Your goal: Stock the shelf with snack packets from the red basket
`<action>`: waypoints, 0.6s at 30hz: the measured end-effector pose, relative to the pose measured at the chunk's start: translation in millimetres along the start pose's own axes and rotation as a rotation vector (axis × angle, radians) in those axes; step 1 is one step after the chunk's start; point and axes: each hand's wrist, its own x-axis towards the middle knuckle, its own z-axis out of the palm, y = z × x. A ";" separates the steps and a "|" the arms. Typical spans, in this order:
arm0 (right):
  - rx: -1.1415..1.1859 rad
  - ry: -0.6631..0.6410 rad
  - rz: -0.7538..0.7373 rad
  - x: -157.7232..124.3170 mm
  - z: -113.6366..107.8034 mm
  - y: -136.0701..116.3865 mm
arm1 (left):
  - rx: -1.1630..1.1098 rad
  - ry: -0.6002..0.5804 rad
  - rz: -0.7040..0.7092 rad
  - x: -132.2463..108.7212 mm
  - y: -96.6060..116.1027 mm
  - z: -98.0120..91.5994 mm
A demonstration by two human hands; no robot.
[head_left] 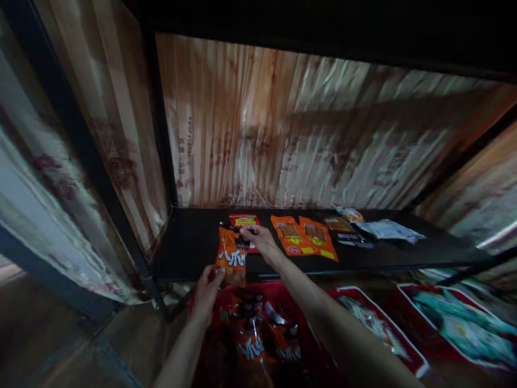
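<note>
At the front of the black shelf (189,240): orange snack bag (231,252), left hand (207,288) pinching its lower left, right hand (262,242) pinching its upper right. Too dim to tell if bag touches shelf.

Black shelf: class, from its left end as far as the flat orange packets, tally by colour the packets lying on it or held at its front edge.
Orange: 3 (1 held packet, 2 flat orange packets)
Red: 1 (red packet, partly hidden)
Total: 4
</note>
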 end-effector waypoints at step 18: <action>-0.272 0.032 0.001 35.8 15.7 -11.0 | -0.117 -0.134 0.053 5.4 24.0 15.9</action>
